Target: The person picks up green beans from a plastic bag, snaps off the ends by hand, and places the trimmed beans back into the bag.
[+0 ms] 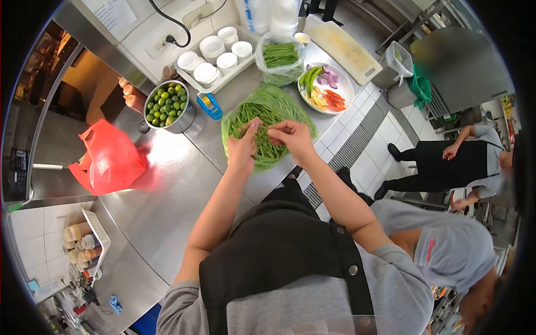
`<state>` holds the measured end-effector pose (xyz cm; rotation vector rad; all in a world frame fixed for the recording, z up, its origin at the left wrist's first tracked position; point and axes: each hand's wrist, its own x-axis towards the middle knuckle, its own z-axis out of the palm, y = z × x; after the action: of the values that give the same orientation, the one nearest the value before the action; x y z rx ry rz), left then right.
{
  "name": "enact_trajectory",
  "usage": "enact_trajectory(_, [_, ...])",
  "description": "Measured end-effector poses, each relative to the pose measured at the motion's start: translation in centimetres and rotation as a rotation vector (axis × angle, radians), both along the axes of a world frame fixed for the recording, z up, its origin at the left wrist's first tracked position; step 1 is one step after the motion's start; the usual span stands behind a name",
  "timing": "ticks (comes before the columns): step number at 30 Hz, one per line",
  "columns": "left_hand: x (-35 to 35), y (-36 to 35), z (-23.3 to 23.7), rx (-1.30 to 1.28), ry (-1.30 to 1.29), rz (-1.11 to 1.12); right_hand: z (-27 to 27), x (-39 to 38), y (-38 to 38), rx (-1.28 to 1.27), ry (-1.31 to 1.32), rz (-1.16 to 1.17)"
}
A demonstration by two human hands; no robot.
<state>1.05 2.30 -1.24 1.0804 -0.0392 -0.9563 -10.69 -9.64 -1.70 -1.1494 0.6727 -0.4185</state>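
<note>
1. Find greens (265,113) heaped in the open green bag (272,163) on the counter (184,178).
2. Observe left hand (242,148) above the green bag, fingers curled nearly closed on greens.
3. Observe right hand (295,139), also above the green bag, thumb and fingertips pinched on greens; cannot count stems.
4. Note beans (279,54) in clear bag (279,77), just beyond the green bag.
5. Note chilies (335,101) in white bowl (347,84), right of the green bag, slightly beyond.
6. Note blue dispenser (209,106) just left of the green bag; limes (167,103) in tub (185,124) farther left.
</note>
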Motion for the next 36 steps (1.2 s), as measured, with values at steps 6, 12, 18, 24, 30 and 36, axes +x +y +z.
enact_trajectory(6, [-0.3,-0.8,-1.1,0.112,-0.531,-0.023,-1.2,-1.2,0.1,-0.411,0.252,0.048])
enact_trajectory(12, [-1.1,0.6,1.0,0.166,-0.361,-0.240,0.7,-1.2,1.0,-0.518,0.277,0.211])
enact_trajectory(18, [-0.8,0.7,1.2,0.109,-0.180,-0.207,1.4,-1.5,1.1,-0.632,0.199,0.160])
enact_trajectory(24, [-0.5,1.4,1.9,0.167,-0.193,-0.315,3.0,-1.2,-0.1,-0.588,0.103,0.096])
enact_trajectory(30, [-0.8,1.7,1.9,0.191,-0.211,-0.378,2.6,-0.9,-0.3,-0.387,0.042,0.094])
enact_trajectory(36, [-1.0,1.9,2.6,0.224,-0.277,-0.425,2.6,-1.2,-0.1,-0.430,0.030,0.052])
